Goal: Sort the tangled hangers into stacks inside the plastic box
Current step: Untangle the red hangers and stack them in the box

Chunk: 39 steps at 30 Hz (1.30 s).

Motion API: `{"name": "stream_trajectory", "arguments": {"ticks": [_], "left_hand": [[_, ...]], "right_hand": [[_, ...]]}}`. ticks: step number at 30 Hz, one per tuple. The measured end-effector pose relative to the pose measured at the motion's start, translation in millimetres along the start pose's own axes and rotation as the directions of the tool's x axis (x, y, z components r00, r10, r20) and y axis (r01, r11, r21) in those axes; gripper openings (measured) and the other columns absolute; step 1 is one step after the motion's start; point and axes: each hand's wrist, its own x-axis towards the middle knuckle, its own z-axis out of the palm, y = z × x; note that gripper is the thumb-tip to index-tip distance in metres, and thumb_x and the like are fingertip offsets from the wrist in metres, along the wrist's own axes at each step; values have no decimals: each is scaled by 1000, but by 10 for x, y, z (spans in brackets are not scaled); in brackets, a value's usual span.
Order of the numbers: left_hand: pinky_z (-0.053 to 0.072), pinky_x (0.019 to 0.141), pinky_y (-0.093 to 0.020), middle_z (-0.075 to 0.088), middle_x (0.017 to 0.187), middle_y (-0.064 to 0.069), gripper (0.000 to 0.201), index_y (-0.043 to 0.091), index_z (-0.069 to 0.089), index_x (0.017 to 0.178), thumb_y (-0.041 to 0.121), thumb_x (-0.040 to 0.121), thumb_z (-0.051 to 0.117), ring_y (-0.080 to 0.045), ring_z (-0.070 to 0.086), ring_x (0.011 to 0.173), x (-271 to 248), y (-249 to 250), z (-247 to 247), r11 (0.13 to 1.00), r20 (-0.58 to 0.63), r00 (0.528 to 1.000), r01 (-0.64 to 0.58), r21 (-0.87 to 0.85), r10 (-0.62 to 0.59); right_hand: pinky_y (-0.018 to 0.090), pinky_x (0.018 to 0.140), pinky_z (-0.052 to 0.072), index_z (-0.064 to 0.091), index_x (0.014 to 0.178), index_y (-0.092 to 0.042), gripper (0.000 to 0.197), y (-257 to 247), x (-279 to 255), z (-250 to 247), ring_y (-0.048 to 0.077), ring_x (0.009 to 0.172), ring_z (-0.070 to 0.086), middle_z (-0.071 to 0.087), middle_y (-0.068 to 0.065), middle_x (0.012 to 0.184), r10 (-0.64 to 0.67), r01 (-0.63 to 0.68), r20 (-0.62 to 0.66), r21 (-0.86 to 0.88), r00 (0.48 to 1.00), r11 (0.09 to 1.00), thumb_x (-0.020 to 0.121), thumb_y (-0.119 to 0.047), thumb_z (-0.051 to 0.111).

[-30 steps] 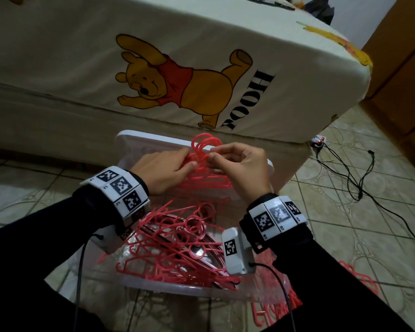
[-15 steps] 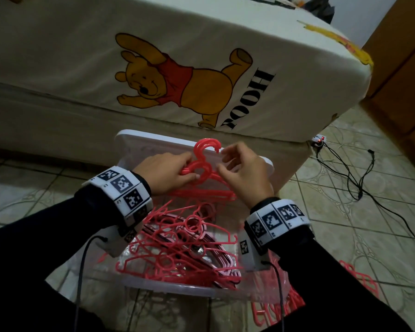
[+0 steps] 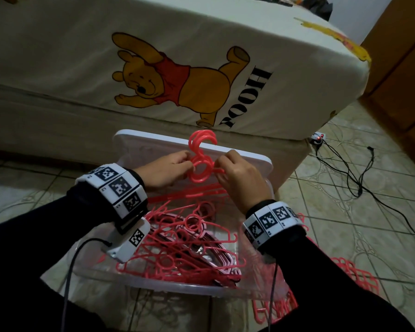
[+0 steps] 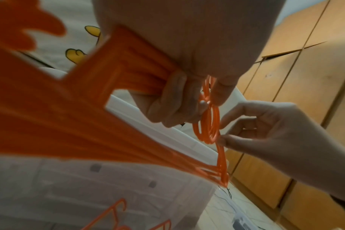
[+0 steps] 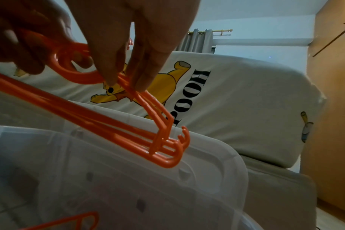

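A small bunch of pink-red plastic hangers [image 3: 201, 164] is held upright over the clear plastic box [image 3: 168, 286], hooks pointing up. My left hand [image 3: 170, 167] grips the bunch at the neck rings from the left [image 4: 179, 99]. From the right, my right hand [image 3: 235, 171] pinches the hangers' shoulder just below the rings [image 5: 126, 84]. The bunch's lower bars [image 5: 100, 124] run down toward the box. A tangled pile of more hangers [image 3: 192, 245] lies inside the box, partly hidden by my forearms.
The box's white lid [image 3: 139, 144] leans against a bed [image 3: 201, 68] with a cartoon bear sheet. More pink hangers [image 3: 352, 276] lie on the tiled floor at the right. Black cables [image 3: 359, 178] trail across the floor. A wooden wardrobe [image 3: 403, 68] stands at right.
The bunch of hangers has risen and its hooks now stand clear above both hands. My right hand has shifted from the hooks down to the shoulder beneath the rings.
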Motion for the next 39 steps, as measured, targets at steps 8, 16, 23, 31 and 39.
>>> {"name": "stream_trajectory", "arguments": {"ticks": [8, 16, 23, 31, 39], "left_hand": [[34, 40, -11, 48, 71, 0, 17, 14, 47, 92, 12, 100, 32, 3, 44, 42, -18, 50, -2, 999, 0, 999, 33, -1, -33], [45, 73, -36, 57, 80, -1, 12, 16, 51, 100, 19, 101, 39, -19, 54, 72, 25, -99, -117, 972, -164, 986, 34, 233, 5], [43, 75, -36, 59, 83, 2, 19, 16, 58, 95, 24, 99, 41, -22, 56, 81, 11, -121, -157, 913, -169, 984, 19, 408, 55], [47, 82, -36, 65, 99, -1, 35, 24, 56, 102, 54, 89, 45, -19, 59, 89, -34, -69, 23, 891, 39, 997, -76, 448, 65], [49, 79, -46, 67, 90, -1, 26, 20, 56, 102, 44, 93, 50, -19, 61, 83, 9, -144, -3, 872, -8, 987, -140, 469, 163]], "right_hand": [[24, 44, 37, 60, 71, -2, 17, -9, 45, -30, 25, 55, 55, 58, 10, 71, -85, 79, -40, -127, 996, 989, 71, 4, 75], [25, 43, 37, 61, 73, -4, 16, 132, -6, -31, 27, 64, 60, 60, 9, 74, -37, 38, 10, -129, 999, 991, 69, -1, 75], [38, 52, 45, 62, 82, -3, 7, 178, -40, -35, 30, 76, 60, 62, 12, 82, 3, 4, 56, -135, 998, 991, 83, -10, 65], [30, 57, 37, 62, 87, -1, 11, 30, 20, -69, 30, 76, 59, 60, 12, 86, -7, 8, 23, -55, 1000, 998, 85, -12, 64], [35, 87, 41, 48, 120, -11, 34, 45, 37, 36, 27, 111, 53, 57, 9, 119, 77, -12, 282, -226, 956, 974, 92, -30, 51]]}}
